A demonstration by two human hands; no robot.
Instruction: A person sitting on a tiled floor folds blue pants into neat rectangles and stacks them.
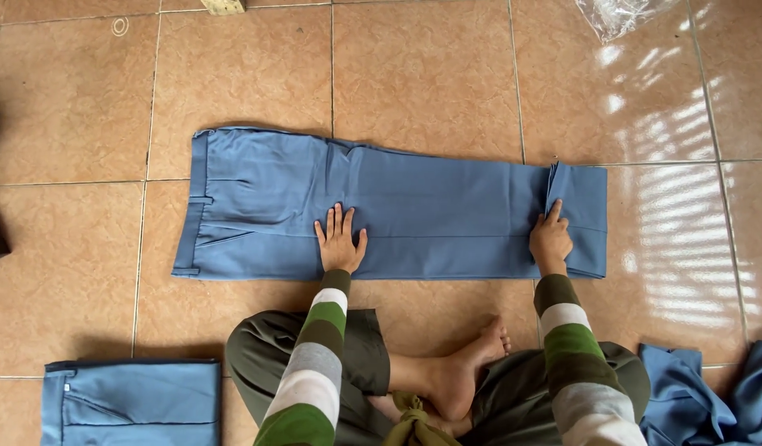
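A pair of blue trousers (pixel 414 211) lies flat on the tiled floor, folded lengthwise, waistband at the left and leg ends at the right. My left hand (pixel 339 239) rests palm down on the trousers near the middle, fingers spread. My right hand (pixel 551 238) presses on the cloth near the leg ends, where the hem is folded back on itself; its fingers are curled against the fold. Both arms wear green, grey and white striped sleeves.
A folded pair of blue trousers (pixel 133 403) lies at the lower left. Crumpled blue cloth (pixel 711 396) sits at the lower right. A clear plastic bag (pixel 620 15) is at the top right. My crossed legs and bare foot (pixel 463 372) are below.
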